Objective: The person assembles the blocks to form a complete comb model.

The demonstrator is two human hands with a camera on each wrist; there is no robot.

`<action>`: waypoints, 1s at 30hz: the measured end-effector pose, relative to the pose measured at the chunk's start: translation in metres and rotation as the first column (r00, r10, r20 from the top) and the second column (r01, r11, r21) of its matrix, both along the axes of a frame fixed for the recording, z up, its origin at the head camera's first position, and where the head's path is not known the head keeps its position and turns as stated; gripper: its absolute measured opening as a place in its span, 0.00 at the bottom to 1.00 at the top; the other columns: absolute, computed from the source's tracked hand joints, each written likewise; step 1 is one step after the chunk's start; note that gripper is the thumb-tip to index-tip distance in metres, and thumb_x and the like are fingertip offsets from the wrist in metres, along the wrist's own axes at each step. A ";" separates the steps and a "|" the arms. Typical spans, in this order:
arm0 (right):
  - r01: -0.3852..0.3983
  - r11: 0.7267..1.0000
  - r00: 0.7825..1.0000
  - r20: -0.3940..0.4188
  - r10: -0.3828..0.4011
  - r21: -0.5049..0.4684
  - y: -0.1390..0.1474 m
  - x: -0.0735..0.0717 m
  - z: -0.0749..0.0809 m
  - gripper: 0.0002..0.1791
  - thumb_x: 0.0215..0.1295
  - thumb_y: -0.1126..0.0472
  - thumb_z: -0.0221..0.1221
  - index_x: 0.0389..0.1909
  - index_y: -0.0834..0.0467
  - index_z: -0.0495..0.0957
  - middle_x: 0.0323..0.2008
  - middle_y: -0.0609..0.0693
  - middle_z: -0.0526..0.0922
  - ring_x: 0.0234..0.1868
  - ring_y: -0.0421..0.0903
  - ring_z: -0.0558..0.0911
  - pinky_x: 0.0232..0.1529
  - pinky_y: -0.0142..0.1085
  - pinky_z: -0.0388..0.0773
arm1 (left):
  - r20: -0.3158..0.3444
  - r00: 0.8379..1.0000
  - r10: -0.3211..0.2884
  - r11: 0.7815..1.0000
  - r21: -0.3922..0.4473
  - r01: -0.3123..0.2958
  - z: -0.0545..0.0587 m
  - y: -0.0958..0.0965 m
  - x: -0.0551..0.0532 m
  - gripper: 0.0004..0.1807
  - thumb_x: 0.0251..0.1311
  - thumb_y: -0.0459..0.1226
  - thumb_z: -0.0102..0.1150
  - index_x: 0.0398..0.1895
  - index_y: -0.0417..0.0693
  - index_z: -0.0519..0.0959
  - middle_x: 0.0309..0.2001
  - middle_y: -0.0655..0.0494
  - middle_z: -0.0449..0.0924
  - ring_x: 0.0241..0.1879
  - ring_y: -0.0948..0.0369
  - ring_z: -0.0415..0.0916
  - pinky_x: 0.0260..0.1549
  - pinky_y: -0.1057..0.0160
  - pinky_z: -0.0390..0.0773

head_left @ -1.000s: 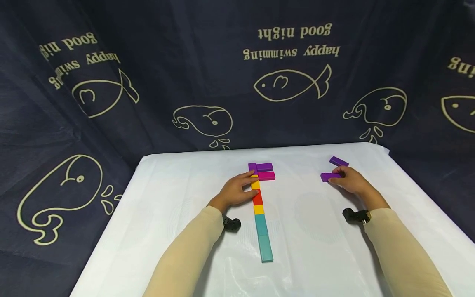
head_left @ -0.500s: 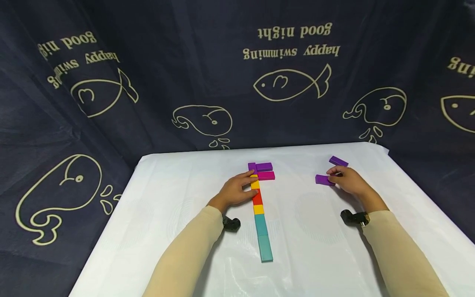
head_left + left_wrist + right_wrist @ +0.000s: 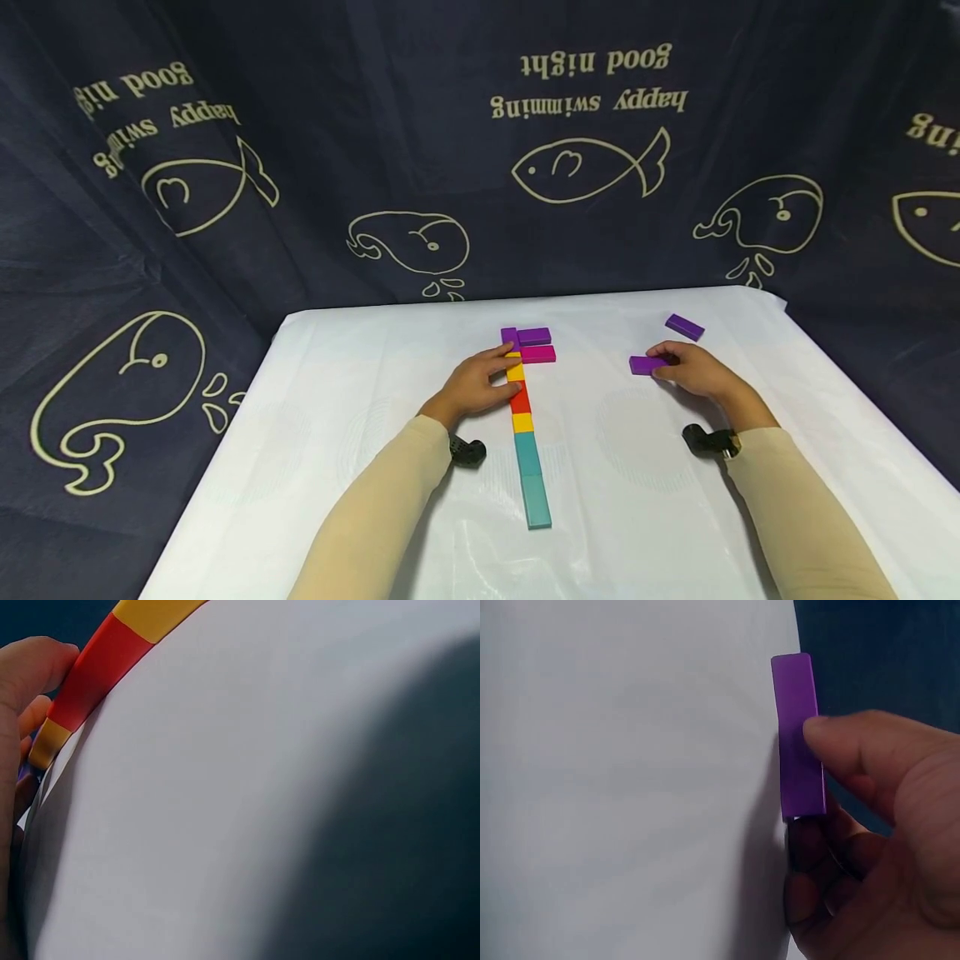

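A row of coloured blocks runs toward the person: a purple block at the far end, then yellow, a red block, yellow and two teal blocks. My left hand rests along its left side, thumb at the red block and a fingertip near the purple end. In the left wrist view the thumb touches the red block. To the right, my right hand pinches a purple block between thumb and fingers. The right wrist view shows this block with the thumb on its side.
Against the row's far right side lie another purple block and a magenta block. One more loose purple block is beyond my right hand. The white-covered table ends at a dark printed curtain.
My right hand has moved slightly left with the purple block, away from the loose purple one. My left hand has stayed in place on the row.
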State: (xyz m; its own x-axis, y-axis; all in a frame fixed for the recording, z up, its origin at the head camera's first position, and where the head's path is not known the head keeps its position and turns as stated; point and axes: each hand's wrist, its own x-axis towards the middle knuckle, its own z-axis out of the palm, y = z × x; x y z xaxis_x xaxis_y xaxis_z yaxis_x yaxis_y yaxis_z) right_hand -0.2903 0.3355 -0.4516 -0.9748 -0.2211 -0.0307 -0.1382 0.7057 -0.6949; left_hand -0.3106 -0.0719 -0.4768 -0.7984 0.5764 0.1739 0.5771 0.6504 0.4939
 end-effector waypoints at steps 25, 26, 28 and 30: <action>-0.120 0.993 0.979 -0.166 0.115 -0.019 -0.075 0.002 0.022 0.13 0.65 0.67 0.62 0.50 0.64 0.79 0.41 0.56 0.80 0.40 0.51 0.74 0.35 0.39 0.71 | 0.009 1.000 0.005 1.000 -0.018 -0.005 -0.001 0.001 0.000 0.30 0.62 0.51 0.58 0.68 0.57 0.74 0.75 0.61 0.59 0.71 0.57 0.60 0.69 0.53 0.60; -0.129 0.992 0.978 -0.165 0.124 -0.017 -0.080 0.002 0.022 0.13 0.65 0.66 0.62 0.50 0.64 0.79 0.41 0.56 0.80 0.40 0.51 0.75 0.35 0.39 0.71 | 0.009 1.000 0.006 1.000 -0.021 -0.006 -0.001 0.001 0.000 0.30 0.62 0.51 0.58 0.68 0.57 0.74 0.75 0.61 0.59 0.71 0.57 0.60 0.69 0.53 0.60; -0.153 0.988 0.975 -0.165 0.149 -0.013 -0.089 0.002 0.022 0.13 0.65 0.67 0.62 0.50 0.63 0.79 0.42 0.56 0.80 0.41 0.51 0.75 0.36 0.39 0.72 | 0.007 1.000 0.009 0.999 -0.031 -0.009 0.000 0.001 0.000 0.30 0.62 0.51 0.57 0.68 0.58 0.74 0.75 0.62 0.59 0.72 0.58 0.60 0.69 0.54 0.60; -0.171 0.985 0.972 -0.167 0.167 -0.011 -0.098 0.002 0.022 0.13 0.65 0.67 0.62 0.49 0.63 0.79 0.42 0.55 0.81 0.41 0.51 0.75 0.37 0.40 0.72 | 0.009 1.000 0.010 0.999 -0.040 -0.010 0.000 0.001 0.000 0.30 0.62 0.52 0.57 0.69 0.58 0.73 0.75 0.62 0.59 0.72 0.58 0.59 0.69 0.54 0.60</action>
